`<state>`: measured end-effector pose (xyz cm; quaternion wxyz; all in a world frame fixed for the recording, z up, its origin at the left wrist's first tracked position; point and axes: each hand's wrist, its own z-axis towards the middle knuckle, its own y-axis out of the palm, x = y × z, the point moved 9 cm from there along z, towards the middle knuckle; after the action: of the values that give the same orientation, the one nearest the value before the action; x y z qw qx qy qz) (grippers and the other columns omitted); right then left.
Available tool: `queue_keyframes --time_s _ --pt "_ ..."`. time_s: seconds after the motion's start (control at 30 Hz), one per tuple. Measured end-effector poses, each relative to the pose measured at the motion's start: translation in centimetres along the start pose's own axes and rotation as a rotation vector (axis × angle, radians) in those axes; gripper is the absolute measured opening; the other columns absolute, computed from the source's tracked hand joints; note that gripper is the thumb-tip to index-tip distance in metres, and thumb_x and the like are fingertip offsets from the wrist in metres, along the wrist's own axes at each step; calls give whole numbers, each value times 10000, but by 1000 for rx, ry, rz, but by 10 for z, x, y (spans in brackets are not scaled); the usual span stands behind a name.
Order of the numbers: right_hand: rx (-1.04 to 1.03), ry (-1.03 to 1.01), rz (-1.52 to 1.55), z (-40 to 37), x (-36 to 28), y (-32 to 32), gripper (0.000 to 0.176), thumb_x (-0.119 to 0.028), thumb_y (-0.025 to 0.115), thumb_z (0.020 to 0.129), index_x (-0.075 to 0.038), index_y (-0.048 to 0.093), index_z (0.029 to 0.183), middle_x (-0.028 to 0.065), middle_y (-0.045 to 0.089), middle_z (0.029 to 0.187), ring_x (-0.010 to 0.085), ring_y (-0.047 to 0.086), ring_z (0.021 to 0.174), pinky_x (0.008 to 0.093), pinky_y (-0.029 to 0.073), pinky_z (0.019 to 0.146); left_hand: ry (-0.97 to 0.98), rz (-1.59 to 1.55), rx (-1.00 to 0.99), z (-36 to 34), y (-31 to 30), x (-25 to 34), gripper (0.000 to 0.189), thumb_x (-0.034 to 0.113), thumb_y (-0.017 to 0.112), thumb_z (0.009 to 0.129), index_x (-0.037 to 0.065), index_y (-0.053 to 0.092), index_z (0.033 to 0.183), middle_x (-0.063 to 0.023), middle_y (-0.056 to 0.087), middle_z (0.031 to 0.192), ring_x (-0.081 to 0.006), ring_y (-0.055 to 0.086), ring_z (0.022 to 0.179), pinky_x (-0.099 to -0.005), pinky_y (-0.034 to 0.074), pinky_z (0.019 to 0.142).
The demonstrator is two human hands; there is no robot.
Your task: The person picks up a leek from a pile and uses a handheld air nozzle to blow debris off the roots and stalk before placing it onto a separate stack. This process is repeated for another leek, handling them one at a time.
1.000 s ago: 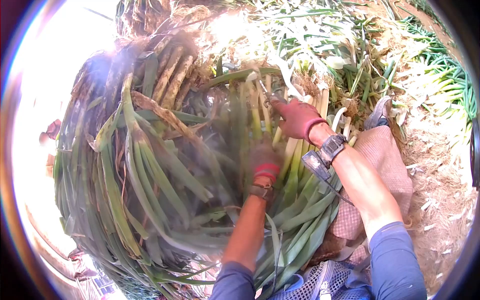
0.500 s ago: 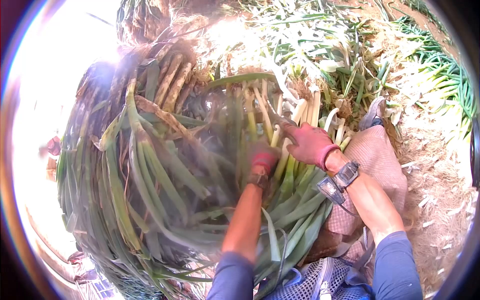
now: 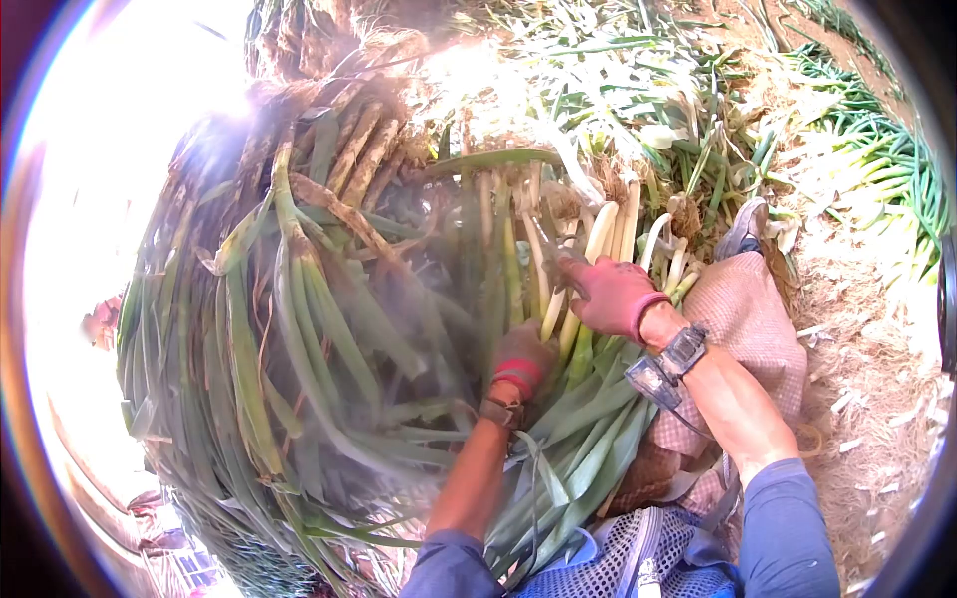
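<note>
My left hand (image 3: 525, 361), in a dark glove with a pink-red cuff, is closed around the pale shank of a green onion (image 3: 551, 311) low in the pile. Above it to the right, my right hand (image 3: 616, 295) wears a reddish glove and grips what looks like a small knife (image 3: 548, 249). Its thin blade points up and left, beside the white stems. Several more white-stemmed green onions (image 3: 601, 231) lie side by side just beyond my right hand. Their green leaves (image 3: 598, 439) run down between my forearms. My left fingertips are partly hidden.
A large heap of uncleaned green onions (image 3: 289, 289) fills the left side. Peeled leaves (image 3: 608, 90) litter the ground ahead. Cleaned green onions (image 3: 887, 149) lie in a row at the far right. A shoe (image 3: 743, 224) and a checked cloth (image 3: 743, 329) are beside my right arm.
My left hand has slid down and slightly toward me along the stems. My right hand, with the knife, has shifted slightly left and down.
</note>
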<state>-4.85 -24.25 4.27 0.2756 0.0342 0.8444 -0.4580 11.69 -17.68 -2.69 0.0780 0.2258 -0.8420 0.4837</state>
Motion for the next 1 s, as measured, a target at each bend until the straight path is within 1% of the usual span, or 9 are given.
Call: queue_keyframes --time_s 0.07,0.2,0.3,0.4,0.47,0.67,0.83,0.97,1.0 --pt "-2 57 17 1 3 -4 731 -258 621 938 -176 410 1634 280 650 1314 429 651 1232 493 482 1093 11 37 6 -2 -1 3 465 393 684 896 95 717 1251 -228 714 1241 -402 692 1142 -486 539 974" --pt "-6 23 -16 -3 -1 4 731 -232 621 924 -154 426 1625 292 656 1310 426 668 1210 507 506 1068 66 101 67 -6 1 5 465 404 670 913 99 703 1263 -220 710 1216 -409 685 1131 -493 534 977" --pt "65 76 8 -3 5 0 728 -238 622 923 -146 433 1621 297 661 1309 424 677 1199 508 520 1054 86 129 78 -9 -1 10 455 401 668 914 101 703 1255 -216 713 1200 -408 690 1116 -493 538 971" --pt "3 52 18 -6 5 2 725 -261 616 937 -152 422 1627 294 678 1281 430 675 1196 505 519 1058 96 145 79 -10 -2 11 441 392 667 913 106 703 1248 -211 714 1192 -409 695 1107 -494 542 964" --pt "90 55 -12 -13 5 -1 714 -293 613 950 -154 424 1625 290 695 1250 432 678 1189 503 526 1049 105 153 83 -10 0 13 435 386 667 913 110 703 1247 -209 714 1188 -409 697 1103 -495 543 961" --pt "41 66 9 -23 2 -3 705 -340 609 957 -152 436 1615 271 710 1239 428 682 1181 504 528 1052 139 143 88 -17 -5 22 410 345 656 910 111 706 1244 -210 719 1172 -410 700 1092 -497 545 956" --pt "101 120 31 -24 7 -8 721 -354 623 944 -150 442 1611 270 712 1240 436 688 1167 511 530 1048 188 158 95 -17 -6 30 369 312 647 902 105 736 1194 -226 722 1129 -417 701 1076 -503 546 942" --pt "139 192 53 -22 24 -2 708 -389 639 924 -178 473 1579 261 710 1233 463 681 1142 508 540 1021 175 136 86 -3 -2 29 362 304 643 908 101 752 1188 -232 728 1132 -423 701 1075 -499 545 949" --pt "131 192 51 -21 30 1 708 -389 639 924 -178 473 1579 261 710 1233 463 681 1142 508 540 1021 153 72 68 0 -4 28 375 301 645 909 102 751 1209 -235 730 1146 -423 702 1081 -495 544 955"
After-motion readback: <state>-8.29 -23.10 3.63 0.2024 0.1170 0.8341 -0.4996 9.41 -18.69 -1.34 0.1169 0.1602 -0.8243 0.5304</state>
